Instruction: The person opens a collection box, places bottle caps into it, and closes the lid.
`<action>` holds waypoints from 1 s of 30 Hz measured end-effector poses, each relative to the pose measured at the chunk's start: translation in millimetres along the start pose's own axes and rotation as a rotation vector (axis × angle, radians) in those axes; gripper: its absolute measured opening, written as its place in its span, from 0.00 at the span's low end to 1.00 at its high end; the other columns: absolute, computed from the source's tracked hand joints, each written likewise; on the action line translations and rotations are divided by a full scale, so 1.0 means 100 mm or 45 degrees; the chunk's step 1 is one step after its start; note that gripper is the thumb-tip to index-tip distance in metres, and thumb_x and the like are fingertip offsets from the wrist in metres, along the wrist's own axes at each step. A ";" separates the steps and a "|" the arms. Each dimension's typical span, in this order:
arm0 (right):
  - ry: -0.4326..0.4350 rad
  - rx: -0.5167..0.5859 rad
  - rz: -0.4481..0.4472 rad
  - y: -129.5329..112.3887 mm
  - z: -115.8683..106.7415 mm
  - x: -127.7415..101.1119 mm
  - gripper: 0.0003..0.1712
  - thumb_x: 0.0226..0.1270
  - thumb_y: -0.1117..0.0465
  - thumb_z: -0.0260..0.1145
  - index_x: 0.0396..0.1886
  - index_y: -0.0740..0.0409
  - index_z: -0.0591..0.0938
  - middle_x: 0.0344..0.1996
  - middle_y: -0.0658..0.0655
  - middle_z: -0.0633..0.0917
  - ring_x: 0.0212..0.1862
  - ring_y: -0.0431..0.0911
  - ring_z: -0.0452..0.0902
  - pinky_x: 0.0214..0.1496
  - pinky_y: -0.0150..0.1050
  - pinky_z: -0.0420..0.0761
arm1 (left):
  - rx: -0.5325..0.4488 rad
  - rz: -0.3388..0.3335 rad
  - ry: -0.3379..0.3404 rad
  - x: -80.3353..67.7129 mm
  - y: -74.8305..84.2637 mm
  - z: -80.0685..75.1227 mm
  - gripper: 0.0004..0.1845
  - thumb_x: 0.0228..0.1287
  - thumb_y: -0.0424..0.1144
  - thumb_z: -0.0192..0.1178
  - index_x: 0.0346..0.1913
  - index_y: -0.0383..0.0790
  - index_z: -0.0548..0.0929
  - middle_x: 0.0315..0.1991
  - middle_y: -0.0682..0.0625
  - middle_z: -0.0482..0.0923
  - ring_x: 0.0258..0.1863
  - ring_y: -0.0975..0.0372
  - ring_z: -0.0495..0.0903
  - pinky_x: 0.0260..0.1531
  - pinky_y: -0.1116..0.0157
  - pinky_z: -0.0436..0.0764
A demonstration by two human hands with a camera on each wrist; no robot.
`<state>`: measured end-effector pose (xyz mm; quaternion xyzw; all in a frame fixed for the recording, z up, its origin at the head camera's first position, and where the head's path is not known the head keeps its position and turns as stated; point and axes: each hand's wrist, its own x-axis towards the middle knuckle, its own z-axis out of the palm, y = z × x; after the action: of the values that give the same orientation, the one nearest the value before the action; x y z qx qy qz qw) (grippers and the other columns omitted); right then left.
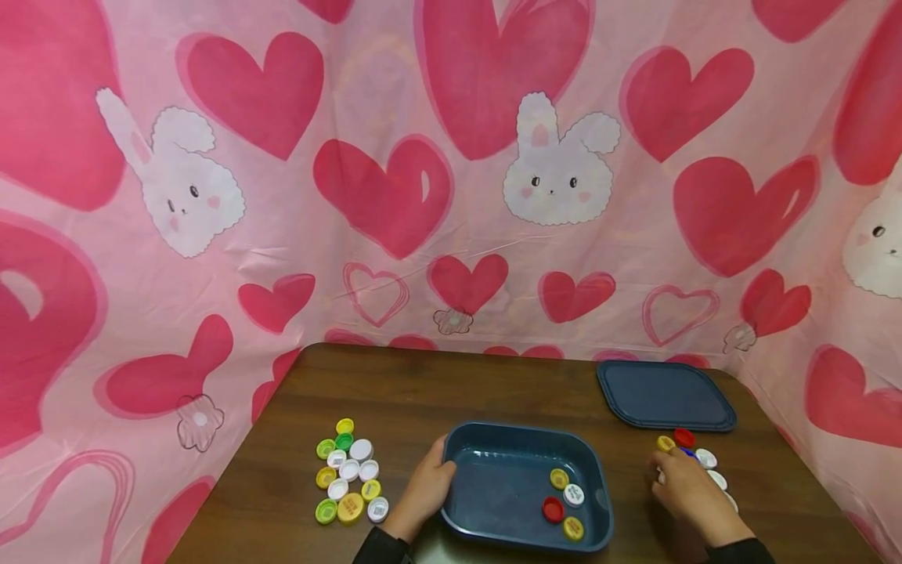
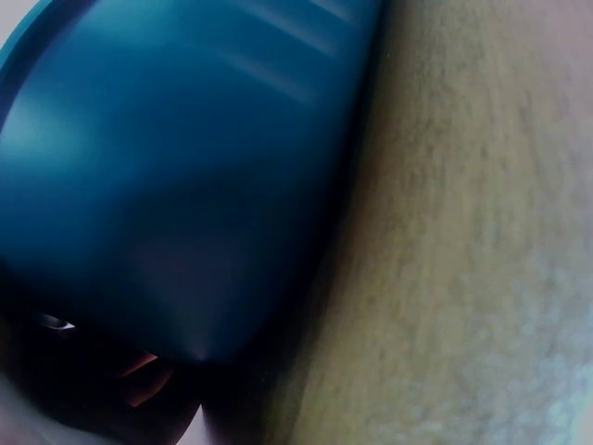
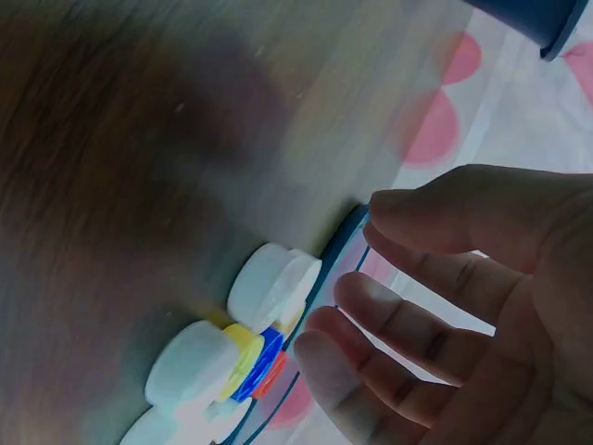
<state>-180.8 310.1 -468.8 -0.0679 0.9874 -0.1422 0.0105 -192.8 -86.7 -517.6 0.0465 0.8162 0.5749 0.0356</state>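
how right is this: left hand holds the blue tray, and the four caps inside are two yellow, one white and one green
Not quite: in the blue tray, the head view shows a red cap, not a green one. The left hand does hold the tray, with two yellow caps and one white cap inside.

Pink cloth (image 1: 479, 207) is hanging behind and along both sides, wrinkling in places. I'm seeing red hearts (image 1: 257, 94), white rabbit faces (image 1: 559, 184) patterning it. Brown wood-grain table (image 1: 423, 384) is standing before it, light glinting dully near its front.
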 end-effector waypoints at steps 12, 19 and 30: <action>0.001 -0.002 0.007 0.15 0.07 0.03 0.07 0.57 0.70 0.62 0.35 0.59 0.82 0.33 0.57 0.81 0.40 0.53 0.79 0.42 0.53 0.79 | 0.013 0.028 0.020 -0.02 -0.01 0.00 0.29 0.67 0.30 0.50 0.71 0.26 0.67 0.68 0.29 0.70 0.69 0.35 0.66 0.66 0.34 0.62; -0.049 0.012 0.086 0.17 0.03 0.07 0.11 0.54 0.69 0.67 0.39 0.61 0.84 0.38 0.64 0.82 0.42 0.61 0.80 0.40 0.60 0.80 | 0.015 0.029 0.020 -0.01 0.00 0.00 0.29 0.67 0.30 0.50 0.71 0.26 0.67 0.68 0.29 0.70 0.69 0.35 0.66 0.66 0.34 0.62; -0.092 -0.006 0.165 0.21 0.03 0.09 0.11 0.56 0.67 0.66 0.41 0.60 0.84 0.38 0.67 0.81 0.40 0.60 0.79 0.35 0.58 0.79 | 0.048 0.070 0.036 -0.01 -0.02 0.00 0.29 0.66 0.30 0.50 0.70 0.26 0.68 0.66 0.29 0.72 0.67 0.35 0.69 0.65 0.34 0.64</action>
<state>-192.3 327.5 -477.9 -0.0090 0.9891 -0.1365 0.0550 -192.2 -87.2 -519.5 0.0614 0.8256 0.5609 0.0073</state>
